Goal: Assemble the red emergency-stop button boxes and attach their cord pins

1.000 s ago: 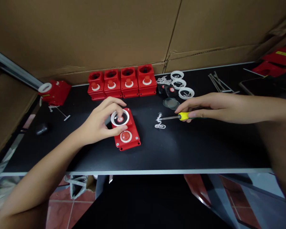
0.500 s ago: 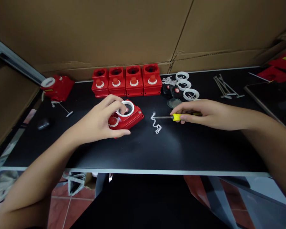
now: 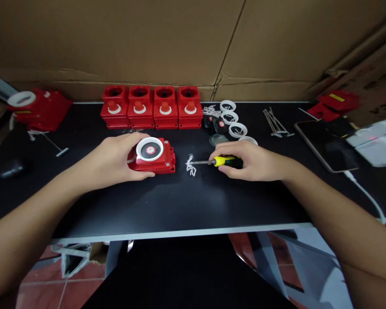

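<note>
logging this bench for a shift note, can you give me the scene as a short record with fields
left hand: grip on a red box topped by a white-rimmed round dark face
right hand: grip on a yellow-and-black screwdriver, shaft pointing toward the box
at screwdriver tip: bunched white strand
back row: four red boxes with round openings and red buttons
right of row: white rings, one partly behind the right hand
further right: metal rods, phone with white cable
</note>
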The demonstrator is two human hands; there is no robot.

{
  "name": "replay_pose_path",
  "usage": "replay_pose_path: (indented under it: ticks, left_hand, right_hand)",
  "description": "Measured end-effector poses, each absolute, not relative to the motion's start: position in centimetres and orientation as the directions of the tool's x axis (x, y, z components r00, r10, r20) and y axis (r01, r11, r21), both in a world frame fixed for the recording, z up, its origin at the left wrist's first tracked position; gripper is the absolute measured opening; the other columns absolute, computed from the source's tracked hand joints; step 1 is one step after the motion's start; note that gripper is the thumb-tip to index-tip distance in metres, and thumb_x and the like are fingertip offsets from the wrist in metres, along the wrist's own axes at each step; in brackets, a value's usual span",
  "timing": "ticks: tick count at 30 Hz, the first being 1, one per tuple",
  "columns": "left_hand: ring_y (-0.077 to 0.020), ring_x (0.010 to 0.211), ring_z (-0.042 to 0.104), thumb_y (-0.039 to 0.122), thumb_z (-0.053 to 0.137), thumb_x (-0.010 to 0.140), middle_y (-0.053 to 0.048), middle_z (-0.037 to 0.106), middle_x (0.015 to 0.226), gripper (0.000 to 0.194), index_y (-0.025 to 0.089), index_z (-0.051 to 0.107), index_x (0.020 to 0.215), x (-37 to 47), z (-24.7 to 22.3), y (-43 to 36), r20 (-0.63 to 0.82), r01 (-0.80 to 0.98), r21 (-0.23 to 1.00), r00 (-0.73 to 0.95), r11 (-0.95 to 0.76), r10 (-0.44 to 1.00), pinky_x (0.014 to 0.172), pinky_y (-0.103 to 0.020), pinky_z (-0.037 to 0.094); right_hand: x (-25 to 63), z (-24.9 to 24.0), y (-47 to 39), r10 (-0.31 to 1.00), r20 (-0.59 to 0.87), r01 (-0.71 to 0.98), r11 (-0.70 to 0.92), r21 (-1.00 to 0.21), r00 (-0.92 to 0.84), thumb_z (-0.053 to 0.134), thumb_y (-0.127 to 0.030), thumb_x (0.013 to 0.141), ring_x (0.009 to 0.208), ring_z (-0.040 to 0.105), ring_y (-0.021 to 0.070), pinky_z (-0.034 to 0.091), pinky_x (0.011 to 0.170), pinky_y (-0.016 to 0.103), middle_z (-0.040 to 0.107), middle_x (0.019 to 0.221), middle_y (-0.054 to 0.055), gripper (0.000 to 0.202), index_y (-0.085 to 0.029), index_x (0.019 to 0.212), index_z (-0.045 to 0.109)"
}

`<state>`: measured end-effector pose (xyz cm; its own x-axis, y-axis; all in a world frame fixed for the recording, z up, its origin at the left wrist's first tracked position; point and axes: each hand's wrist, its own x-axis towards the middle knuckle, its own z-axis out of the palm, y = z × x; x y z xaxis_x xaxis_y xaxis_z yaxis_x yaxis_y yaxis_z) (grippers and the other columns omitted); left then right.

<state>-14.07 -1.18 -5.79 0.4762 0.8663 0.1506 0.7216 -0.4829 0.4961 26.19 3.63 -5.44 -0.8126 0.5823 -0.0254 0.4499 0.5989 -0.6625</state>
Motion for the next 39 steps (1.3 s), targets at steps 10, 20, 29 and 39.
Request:
replay_pose_path:
  ticks: [10, 20, 29, 39]
  left_hand:
    - [-0.0341, 0.104, 0.084, 0.076, 0.093, 0.079, -0.009, 0.085, 0.124, 0.077, 0.03, 0.07, 0.136, -13.2, -5.8, -0.8, 0.233, 0.624, 0.57, 0.5, -0.534, 0.834, 0.102, -0.047, 0.071]
    - [-0.0361, 0.104, 0.085, 0.079, 0.093, 0.078, -0.009, 0.085, 0.126, 0.078, 0.031, 0.07, 0.135, -13.3, -5.6, -0.8, 0.214, 0.629, 0.569, 0.51, -0.53, 0.833, 0.101, -0.049, 0.072]
    - [-0.0323, 0.112, 0.083, 0.082, 0.087, 0.08, -0.006, 0.083, 0.135, 0.086, 0.022, 0.068, 0.139, -12.9, -5.2, -0.8, 0.201, 0.647, 0.531, 0.531, -0.547, 0.823, 0.109, -0.046, 0.07]
    - [-0.0328, 0.115, 0.084, 0.08, 0.087, 0.084, -0.006, 0.083, 0.136, 0.087, 0.021, 0.069, 0.145, -13.1, -5.5, -0.9, 0.21, 0.643, 0.515, 0.547, -0.567, 0.811, 0.11, -0.044, 0.069]
  right_hand:
    - [26.5, -4.9, 3.5, 0.458, 0.011, 0.329, 0.655, -0.68, -0.889, 0.066, -0.04, 0.106, 0.094, 0.074, 0.0062, 0.056, 0.088, 0.017, 0.081, 0.108, 0.006, 0.032, -0.014, 0.118, 0.082]
    - [26.5, -4.8, 3.5, 0.449, -0.035, 0.353, 0.647, -0.676, -0.893, 0.066, -0.04, 0.107, 0.092, 0.072, 0.0051, 0.054, 0.087, 0.016, 0.08, 0.108, 0.005, 0.032, -0.015, 0.118, 0.084]
    - [26.1, -4.5, 2.9, 0.484, -0.057, 0.398, 0.641, -0.656, -0.873, 0.061, -0.044, 0.108, 0.088, 0.07, 0.0064, 0.05, 0.081, 0.018, 0.078, 0.103, 0.005, 0.037, -0.017, 0.117, 0.084]
    - [26.2, -4.7, 2.9, 0.491, -0.086, 0.422, 0.629, -0.653, -0.867, 0.06, -0.048, 0.109, 0.092, 0.072, 0.007, 0.051, 0.084, 0.019, 0.08, 0.108, 0.006, 0.039, -0.017, 0.117, 0.083]
